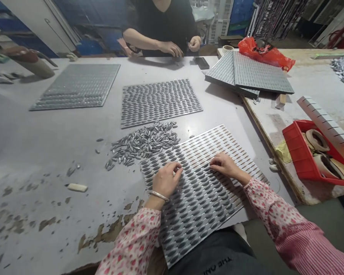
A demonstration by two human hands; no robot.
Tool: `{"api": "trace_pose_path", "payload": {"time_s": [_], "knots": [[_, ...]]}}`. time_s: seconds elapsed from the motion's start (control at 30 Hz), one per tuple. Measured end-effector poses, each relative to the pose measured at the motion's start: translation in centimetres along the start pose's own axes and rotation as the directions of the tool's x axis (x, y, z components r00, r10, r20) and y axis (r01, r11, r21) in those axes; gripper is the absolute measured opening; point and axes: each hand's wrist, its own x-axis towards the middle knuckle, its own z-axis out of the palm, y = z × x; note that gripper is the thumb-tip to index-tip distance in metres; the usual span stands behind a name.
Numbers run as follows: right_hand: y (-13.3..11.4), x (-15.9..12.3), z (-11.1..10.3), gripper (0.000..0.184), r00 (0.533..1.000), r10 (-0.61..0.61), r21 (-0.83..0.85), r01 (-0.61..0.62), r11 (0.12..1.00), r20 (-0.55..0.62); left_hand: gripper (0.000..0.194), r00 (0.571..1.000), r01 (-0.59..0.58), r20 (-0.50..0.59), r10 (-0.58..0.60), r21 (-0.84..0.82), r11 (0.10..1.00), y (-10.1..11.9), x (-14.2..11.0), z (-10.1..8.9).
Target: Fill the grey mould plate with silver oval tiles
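A mosaic-tile workshop: a worn worktable (pixel 46 152) bearing slotted grid trays (pixel 160 101), loose oval tile pieces (pixel 143 143), stacked boards (pixel 246 72) and a red bin of tape rolls (pixel 298 152)

The grey table (pixel 46 152) is matt and worn, its coating flaked away near the front edge to a brownish layer beneath, while the loose oval pieces (pixel 143 144) heaped on it shine like polished metal. The ribbed tray (pixel 215 214) looks like matt grey moulded plastic (its far rows pale, its near rows filled with dark glossy ovals). The red bin (pixel 296 151) is smooth plastic, and the sleeves are soft printed cloth.
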Motion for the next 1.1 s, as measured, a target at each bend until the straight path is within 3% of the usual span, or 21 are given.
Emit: {"api": "trace_pose_path", "payload": {"time_s": [0.17,0.3,0.4,0.5,0.67,0.87,1.03,1.1], "knots": [[-0.5,0.8,0.8,0.017,0.992,-0.04,-0.172,0.06,0.983,0.122,0.015,0.991,-0.083,0.107,0.083,-0.01,0.997,3.1,-0.1,0.9],[-1.5,1.6,-0.3,0.013,0.98,-0.087,-0.157,0.116,0.981,0.18,0.016,0.972,-0.15,0.189,0.142,0.03,0.988,4.7,-0.1,2.6],[-1.7,1.2,-1.6,0.007,0.985,-0.082,-0.102,0.098,0.99,0.153,0.017,0.959,-0.189,0.223,0.175,0.043,0.981,5.6,-0.1,3.8],[-1.1,0.0,-2.6,0.005,0.997,-0.002,-0.093,0.01,0.996,0.079,0.019,0.939,-0.217,0.277,0.203,0.019,0.976,6.6,-0.1,4.7],[-0.5,-1.6,-3.1,0.008,0.998,0.05,-0.136,-0.045,0.99,0.03,0.016,0.919,-0.158,0.353,0.177,-0.081,0.984,8.7,-0.3,5.4],[-2.1,-1.5,-3.5,0.012,0.999,0.022,-0.149,-0.015,0.989,0.043,0.024,0.943,-0.122,0.288,0.164,-0.159,0.98,9.3,-0.8,5.6],[-2.2,-2.2,-2.9,0.019,0.994,0.07,0.037,-0.067,0.997,-0.083,0.022,0.971,-0.109,0.182,0.158,-0.254,0.961,8.4,-1.4,6.5],[-2.3,-2.6,-2.4,0.021,0.991,0.105,0.115,-0.095,0.989,-0.084,0.022,0.976,-0.109,0.149,0.159,-0.297,0.949,8.1,-1.5,7.1]]}}
